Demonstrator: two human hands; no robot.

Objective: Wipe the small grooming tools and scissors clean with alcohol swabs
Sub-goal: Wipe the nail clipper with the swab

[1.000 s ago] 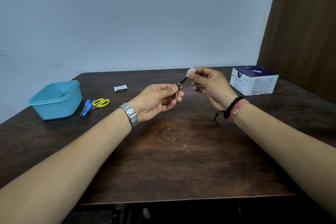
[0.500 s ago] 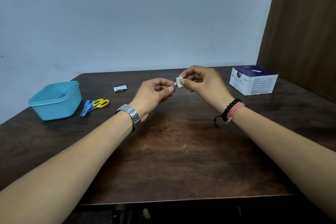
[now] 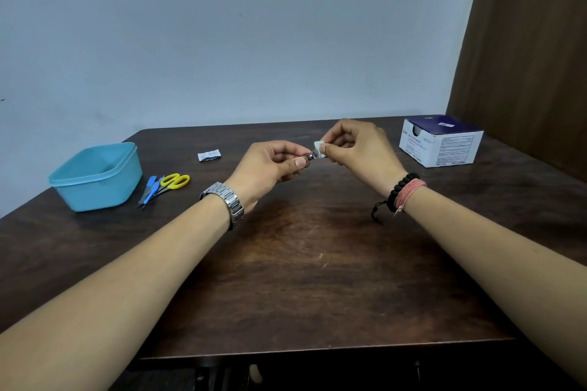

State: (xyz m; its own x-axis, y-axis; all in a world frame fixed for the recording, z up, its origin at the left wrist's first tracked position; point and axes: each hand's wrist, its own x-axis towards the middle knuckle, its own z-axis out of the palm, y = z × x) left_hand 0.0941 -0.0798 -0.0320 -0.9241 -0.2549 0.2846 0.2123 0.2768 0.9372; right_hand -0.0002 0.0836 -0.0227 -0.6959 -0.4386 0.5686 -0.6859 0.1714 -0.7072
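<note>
Metal tool (image 3: 310, 156) mostly hidden between both hands, swab (image 3: 319, 148) over its tip.

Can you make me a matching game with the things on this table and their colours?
Things:
1. tub
2. scissors handles
3. swab
4. bead bracelet

Colours:
A. white
B. black
C. light blue
D. yellow

Pairs: 1-C, 2-D, 3-A, 4-B
</note>
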